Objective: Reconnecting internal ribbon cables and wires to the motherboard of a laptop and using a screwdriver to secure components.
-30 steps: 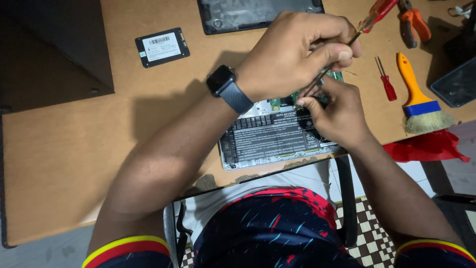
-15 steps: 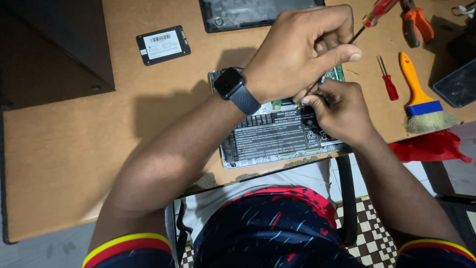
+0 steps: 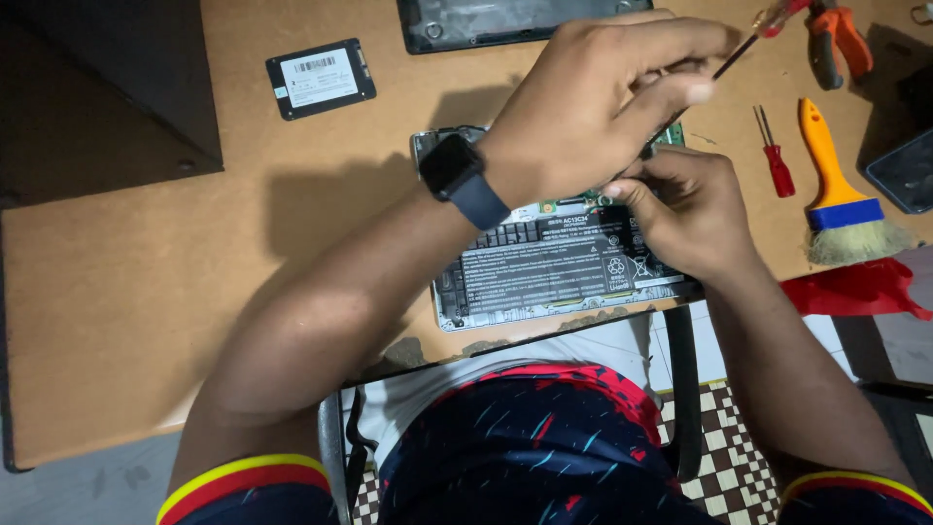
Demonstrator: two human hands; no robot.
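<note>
Table [image 3: 146, 292] of brown wood carries an opened laptop [image 3: 554, 267], underside up, at its near edge, its long axis running left to right. Over the laptop's far right part the left hand [image 3: 593, 97] pinches a slim screwdriver [image 3: 743, 49], whose shaft slants from a red handle at upper right down towards the board. Just below, touching the laptop's top edge, the right hand [image 3: 695, 209] curls its fingers closed on something too small to tell. Brush [image 3: 836, 185] lies well right.
</note>
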